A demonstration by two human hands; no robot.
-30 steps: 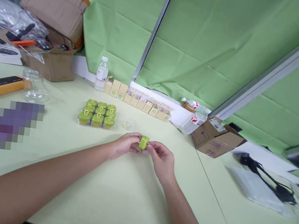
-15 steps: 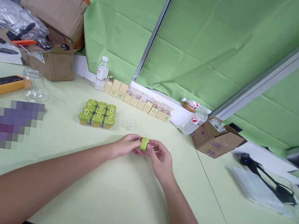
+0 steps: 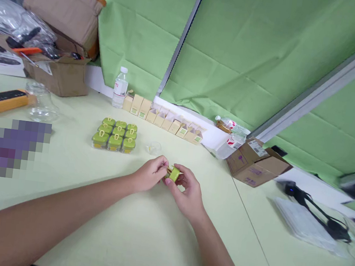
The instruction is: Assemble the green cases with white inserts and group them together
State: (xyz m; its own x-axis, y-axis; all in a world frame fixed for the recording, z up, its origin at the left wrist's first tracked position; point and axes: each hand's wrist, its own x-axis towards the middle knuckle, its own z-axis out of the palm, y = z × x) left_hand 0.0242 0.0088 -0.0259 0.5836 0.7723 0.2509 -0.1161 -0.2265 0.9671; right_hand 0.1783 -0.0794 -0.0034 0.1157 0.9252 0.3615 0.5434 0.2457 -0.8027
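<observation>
Between the fingertips of my right hand is a small green lid, tilted on its side. My left hand is closed in a pinch at the lid's left side, on a small brownish-gold piece too small to name. Just beyond the hands a small clear plastic cup rests on the table. To its left, small clear containers with green lids stand in a tight block of rows, each lid topped with a pale loop.
Small cardboard boxes line the back edge, beside an upright water bottle. Other bottles and a carton are at right. At left are a glass flask, an orange power strip and a filled cardboard box.
The green lid has turned in my right hand. My left fingers have shifted from its edge to a pinch at its left side, where a brownish-gold piece now shows.
</observation>
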